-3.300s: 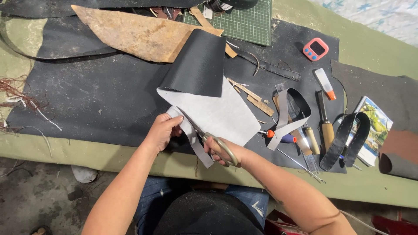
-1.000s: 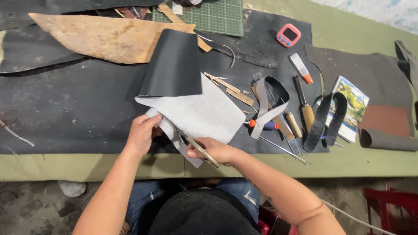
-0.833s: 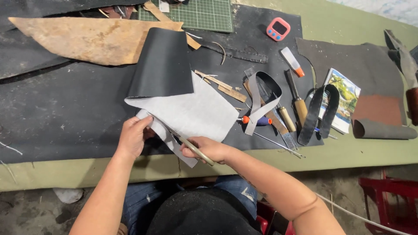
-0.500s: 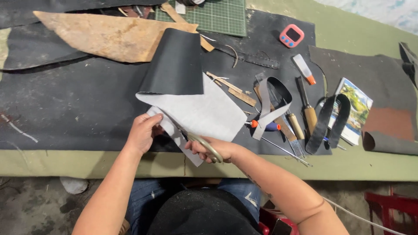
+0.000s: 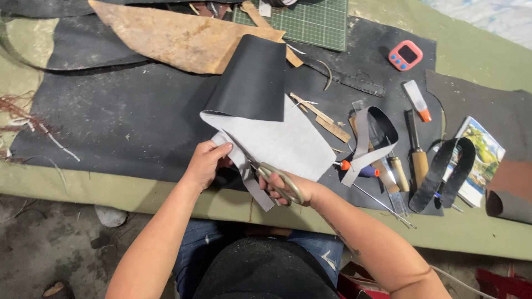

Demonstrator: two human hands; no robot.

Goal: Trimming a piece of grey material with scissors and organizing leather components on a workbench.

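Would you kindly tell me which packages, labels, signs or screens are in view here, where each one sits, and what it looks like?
Small timer: far right on the black mat, rounded square, red-pink case, dark screen.
Glue tube: below the timer, slim, white with an orange cap.
Printed booklet: right edge of the bench, rectangular, colourful landscape picture on its cover, partly under a dark strap.

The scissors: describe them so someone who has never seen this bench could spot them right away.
Start at the dark mat covering the green workbench, then find the grey sheet with its black end curled up near the front edge. The scissors lie at that sheet's lower left edge, in the right hand. Unlike the wooden-handled tools to the right, they have pale metal loop handles.
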